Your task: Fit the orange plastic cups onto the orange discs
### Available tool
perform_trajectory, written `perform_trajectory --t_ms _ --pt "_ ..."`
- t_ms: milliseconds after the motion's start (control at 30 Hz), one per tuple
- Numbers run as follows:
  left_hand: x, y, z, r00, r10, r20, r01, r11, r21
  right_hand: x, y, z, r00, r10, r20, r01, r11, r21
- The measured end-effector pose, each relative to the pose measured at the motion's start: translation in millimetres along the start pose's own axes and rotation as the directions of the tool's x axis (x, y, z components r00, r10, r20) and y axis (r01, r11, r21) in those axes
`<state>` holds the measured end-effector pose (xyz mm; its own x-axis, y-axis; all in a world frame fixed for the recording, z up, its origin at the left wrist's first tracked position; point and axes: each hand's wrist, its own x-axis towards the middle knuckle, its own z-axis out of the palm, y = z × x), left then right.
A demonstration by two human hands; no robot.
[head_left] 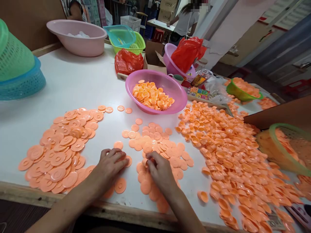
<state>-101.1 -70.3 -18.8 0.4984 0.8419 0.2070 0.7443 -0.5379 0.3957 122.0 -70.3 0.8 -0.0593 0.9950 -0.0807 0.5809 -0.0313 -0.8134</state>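
Note:
My right hand [160, 171] pinches a small orange plastic cup [145, 162] between thumb and fingers, just above a spread of flat orange discs [145, 186]. To its left, my left hand [110, 165] is palm down with its fingers reaching out, the tips by an orange disc [128, 160] on the table; what lies under the palm is hidden. A larger heap of ringed orange discs [58, 158] lies left of that hand. Many small orange cups [225, 155] are piled on the right. Ahead, a pink basin [179, 100] holds more cups.
The white table [21, 129] has a wooden front edge [29, 194]. Green and blue baskets [21, 79] stand at left, a pale pink tub [82, 38] behind. A red bag [128, 61], a cardboard box [154, 56] and a mug [177, 77] sit beyond the basin. A person [186, 22] is in the background.

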Motion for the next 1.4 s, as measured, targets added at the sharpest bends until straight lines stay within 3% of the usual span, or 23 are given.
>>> perform_trajectory --t_ms 167,367,533,633,800,867,1000,1200,1267,1333,1400 --pt "2 -2 5 0.988 -0.153 -0.016 0.152 0.987 -0.044 8 -14 14 0.999 0.037 0.03 -0.039 0.998 0.041" --pt "7 -2 7 0.979 -0.204 0.03 0.206 0.967 -0.15 24 -25 50 0.99 0.091 0.108 -0.096 0.995 0.035" --pt "11 2 -2 0.959 -0.281 0.047 0.283 0.918 -0.28 26 -24 50 0.99 0.044 0.132 -0.042 0.999 -0.014" --pt "18 7 -6 0.895 -0.406 0.183 0.443 0.774 -0.452 27 -23 48 0.987 0.039 0.156 -0.037 0.999 -0.021" --pt "27 14 -7 0.697 -0.55 0.46 0.704 0.405 -0.583 25 -26 47 0.979 0.044 0.197 -0.032 0.998 -0.062" --pt "27 15 -5 0.653 -0.559 0.511 0.735 0.306 -0.604 23 -28 47 0.978 0.045 0.203 -0.028 0.996 -0.084" --pt "24 13 0 0.678 -0.559 0.478 0.71 0.329 -0.623 21 -32 49 0.976 0.053 0.209 -0.031 0.994 -0.108" --pt "18 12 7 0.763 -0.558 0.327 0.637 0.563 -0.526 19 -34 58 0.989 0.079 0.125 -0.078 0.997 -0.014" --pt "19 11 2 0.749 -0.553 0.365 0.657 0.544 -0.522 17 -33 48 0.986 0.056 0.159 -0.068 0.995 0.073" --pt "29 12 -12 0.725 -0.557 0.405 0.678 0.472 -0.564 9 -26 24 0.989 0.031 0.147 -0.053 0.987 0.149" --pt "55 16 -33 0.736 -0.569 0.368 0.648 0.432 -0.627 -11 -9 -13 0.998 0.065 0.013 -0.066 0.99 0.125"
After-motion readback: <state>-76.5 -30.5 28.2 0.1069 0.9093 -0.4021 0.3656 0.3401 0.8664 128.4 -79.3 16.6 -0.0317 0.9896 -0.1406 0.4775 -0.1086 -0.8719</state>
